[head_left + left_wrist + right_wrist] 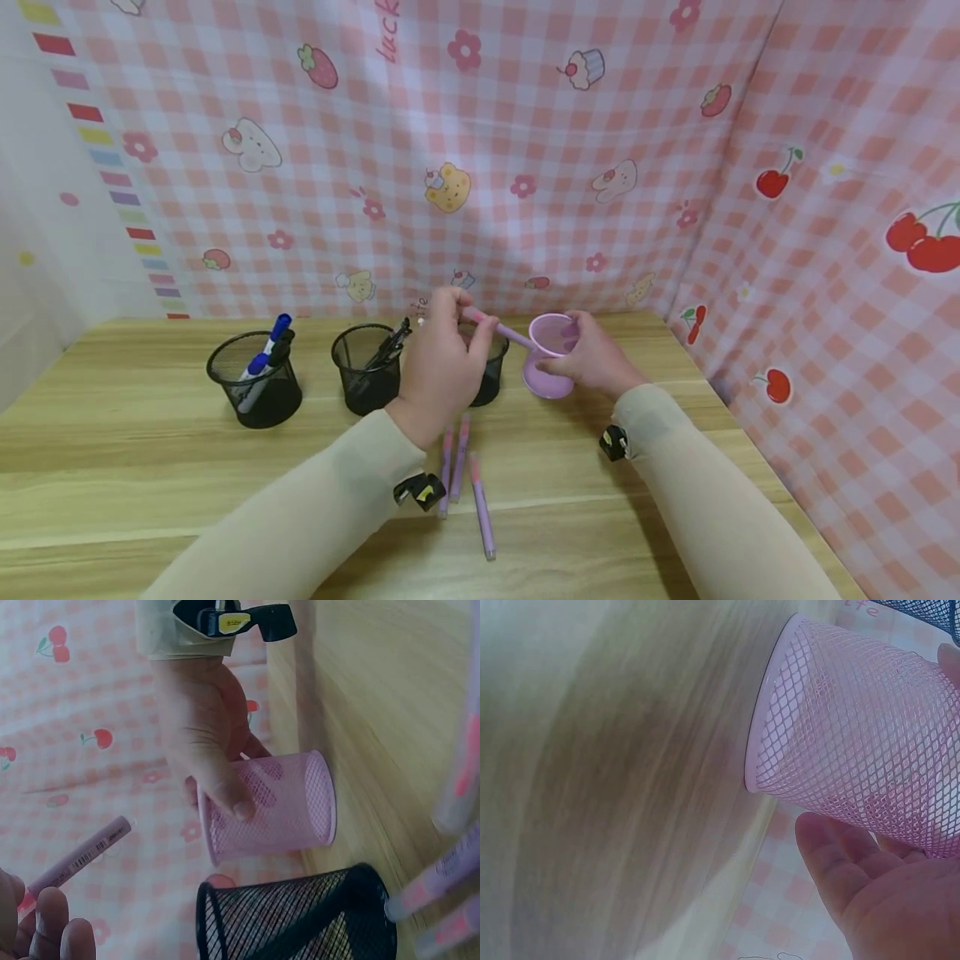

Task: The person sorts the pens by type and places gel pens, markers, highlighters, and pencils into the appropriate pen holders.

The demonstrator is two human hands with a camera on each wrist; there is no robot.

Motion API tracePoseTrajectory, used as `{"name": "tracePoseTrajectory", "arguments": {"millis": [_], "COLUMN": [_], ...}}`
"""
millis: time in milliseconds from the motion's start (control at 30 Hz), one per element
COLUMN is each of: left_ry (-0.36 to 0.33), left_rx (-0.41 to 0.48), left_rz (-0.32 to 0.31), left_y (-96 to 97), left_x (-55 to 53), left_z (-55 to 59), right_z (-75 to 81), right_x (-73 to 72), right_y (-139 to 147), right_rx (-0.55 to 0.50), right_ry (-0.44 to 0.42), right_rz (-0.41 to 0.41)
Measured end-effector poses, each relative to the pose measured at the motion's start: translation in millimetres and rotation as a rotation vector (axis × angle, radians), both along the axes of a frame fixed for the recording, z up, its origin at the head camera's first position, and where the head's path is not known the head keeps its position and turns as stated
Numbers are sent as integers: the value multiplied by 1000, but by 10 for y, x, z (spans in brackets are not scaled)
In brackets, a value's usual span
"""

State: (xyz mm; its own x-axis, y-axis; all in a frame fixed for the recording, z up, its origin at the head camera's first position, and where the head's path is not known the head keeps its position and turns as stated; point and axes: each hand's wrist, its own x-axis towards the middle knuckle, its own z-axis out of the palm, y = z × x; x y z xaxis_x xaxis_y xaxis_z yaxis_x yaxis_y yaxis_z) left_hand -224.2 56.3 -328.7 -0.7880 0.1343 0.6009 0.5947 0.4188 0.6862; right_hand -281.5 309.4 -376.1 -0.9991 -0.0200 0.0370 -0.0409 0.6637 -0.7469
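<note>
My left hand point(444, 360) pinches a lilac pen point(516, 337) with a pink section. The pen slants down to the right, one end near the rim of a pink mesh pen holder point(547, 385). In the left wrist view that pen point(90, 851) is apart from the holder. My right hand point(598, 358) grips the holder around its upper side, thumb in front. The holder stands upright on the table, as its base point(763, 712) shows in the right wrist view. Several similar pens point(482, 510) lie on the table below my left hand.
Left of the pink holder stand black mesh holders: one point(491, 379) partly behind my left hand, one point(369, 390) with black pens, and one point(270, 404) with blue and black markers. A checked cloth point(517, 233) hangs behind the wooden table point(585, 517) and along its right side.
</note>
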Motion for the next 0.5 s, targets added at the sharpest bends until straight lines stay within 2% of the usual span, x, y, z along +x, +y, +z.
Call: {"name": "tracePoseTrajectory", "arguments": {"millis": [200, 500], "left_ry": [-11, 29], "left_rx": [-41, -110], "left_rz": [7, 42], "left_y": [160, 334], "left_x": [-41, -100], "left_z": [-44, -108], "right_z": [-17, -17], "right_x": [-11, -21], "right_y": [-1, 1], "right_rx": [-11, -24], "right_ry": [-17, -17], "right_rz": [3, -7]}}
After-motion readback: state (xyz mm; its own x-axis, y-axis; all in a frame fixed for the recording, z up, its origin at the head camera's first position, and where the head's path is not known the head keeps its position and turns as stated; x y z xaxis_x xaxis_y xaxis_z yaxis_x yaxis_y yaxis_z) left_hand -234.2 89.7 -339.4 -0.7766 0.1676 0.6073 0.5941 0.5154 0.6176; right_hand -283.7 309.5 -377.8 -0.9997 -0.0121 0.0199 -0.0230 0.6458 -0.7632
